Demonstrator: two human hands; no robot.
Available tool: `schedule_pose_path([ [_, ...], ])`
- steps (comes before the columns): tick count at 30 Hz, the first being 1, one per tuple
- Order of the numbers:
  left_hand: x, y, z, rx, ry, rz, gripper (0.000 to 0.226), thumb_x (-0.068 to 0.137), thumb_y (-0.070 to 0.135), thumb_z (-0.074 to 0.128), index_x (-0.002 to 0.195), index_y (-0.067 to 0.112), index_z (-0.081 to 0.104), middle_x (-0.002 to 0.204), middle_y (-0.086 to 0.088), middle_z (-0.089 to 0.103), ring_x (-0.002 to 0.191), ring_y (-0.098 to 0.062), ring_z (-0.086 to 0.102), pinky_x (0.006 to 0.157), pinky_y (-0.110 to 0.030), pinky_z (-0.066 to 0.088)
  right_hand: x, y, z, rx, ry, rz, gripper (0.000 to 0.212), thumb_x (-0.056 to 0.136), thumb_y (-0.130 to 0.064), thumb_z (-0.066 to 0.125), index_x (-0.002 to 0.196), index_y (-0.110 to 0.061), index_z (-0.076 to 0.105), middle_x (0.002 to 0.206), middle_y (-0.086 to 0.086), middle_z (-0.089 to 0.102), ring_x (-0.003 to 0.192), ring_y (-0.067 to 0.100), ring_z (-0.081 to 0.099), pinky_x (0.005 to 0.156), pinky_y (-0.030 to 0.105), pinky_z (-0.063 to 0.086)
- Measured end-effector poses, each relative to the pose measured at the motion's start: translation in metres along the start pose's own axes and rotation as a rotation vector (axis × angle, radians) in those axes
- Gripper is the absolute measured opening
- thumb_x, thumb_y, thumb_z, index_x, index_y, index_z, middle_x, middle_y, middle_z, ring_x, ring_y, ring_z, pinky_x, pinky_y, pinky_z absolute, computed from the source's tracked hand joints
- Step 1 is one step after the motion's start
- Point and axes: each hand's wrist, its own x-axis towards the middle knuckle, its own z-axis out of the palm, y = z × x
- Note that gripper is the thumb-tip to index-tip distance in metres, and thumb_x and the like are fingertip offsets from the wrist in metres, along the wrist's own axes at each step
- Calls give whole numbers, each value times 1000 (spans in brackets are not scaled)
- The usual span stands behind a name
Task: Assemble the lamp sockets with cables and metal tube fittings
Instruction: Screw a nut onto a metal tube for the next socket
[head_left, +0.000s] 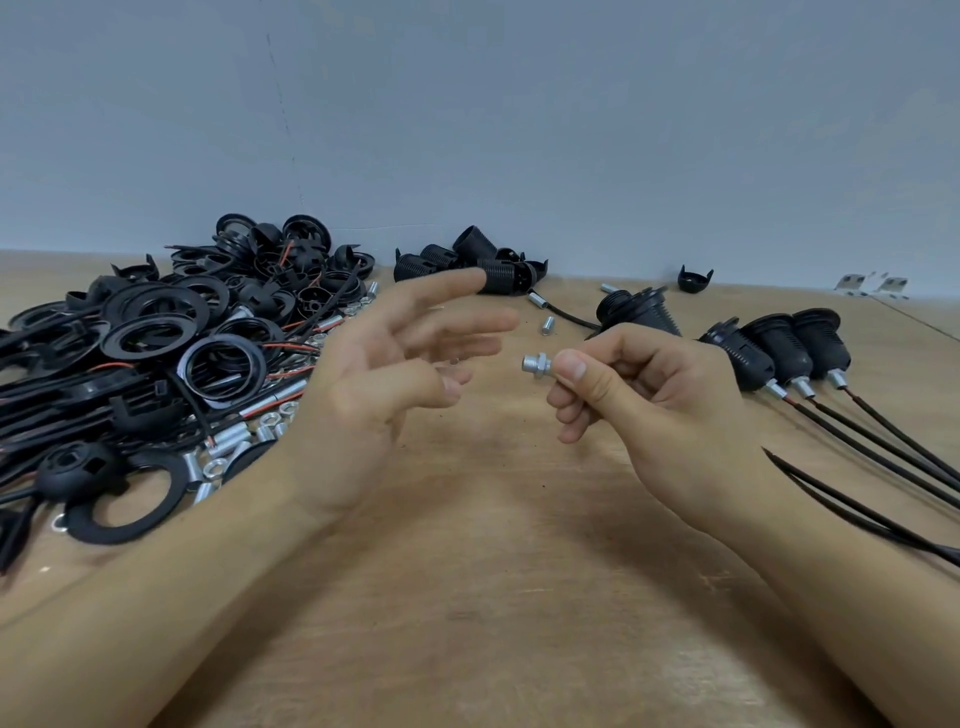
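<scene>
My right hand (644, 395) pinches a short threaded metal tube fitting (536, 365) with a nut on it, held above the wooden table (493, 597). My left hand (384, 374) hovers just left of the fitting, fingers spread and blurred, holding nothing. Three assembled black lamp sockets (779, 353) with metal fittings and black cables (883, 447) lie at the right. One more socket with a cable (636, 309) rests behind my right hand. Loose threaded socket bodies (467, 260) sit at the back centre.
A large heap of black rings, caps, cables and metal tubes and nuts (171, 353) covers the left of the table. A loose socket cap (695, 279) and small metal brackets (872, 286) lie by the grey wall. Two loose metal tubes (545, 326) lie near the centre.
</scene>
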Motion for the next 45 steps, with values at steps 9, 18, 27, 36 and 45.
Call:
schedule_pose_path([
  [9,-5,-2,5,139,-144,-7,57,68,-1,53,123,11,61,120,-4,70,113,-20,65,90,-30,52,1,9,-2,-50,12,95,15,81,-32,66,80,-18,71,69,7,68,57,18,62,52,29,54],
  [18,-7,-13,1,1109,-193,173,33,82,25,56,111,20,69,107,10,66,104,-14,55,95,-30,40,-2,18,-1,-80,-57,247,6,93,-10,63,91,-4,64,66,6,69,56,19,60,55,31,56],
  [27,8,-5,-31,1639,109,-34,35,89,38,51,119,25,65,124,5,60,120,-25,43,97,-42,32,-1,20,-1,-132,-61,296,5,92,-13,64,90,-17,66,73,6,71,64,15,65,56,28,56],
  [36,11,19,-66,1746,320,-442,31,91,29,57,119,17,60,110,-7,62,113,-34,46,69,-38,39,0,19,-1,-158,-83,307,9,92,-16,65,87,-22,69,74,5,71,65,14,65,57,25,52],
  [45,14,12,-73,1635,298,-365,34,85,1,57,116,13,65,108,-11,65,107,-34,52,77,-37,43,2,21,-1,-126,-63,317,8,92,-15,64,86,-20,68,73,4,70,62,12,62,53,24,50],
])
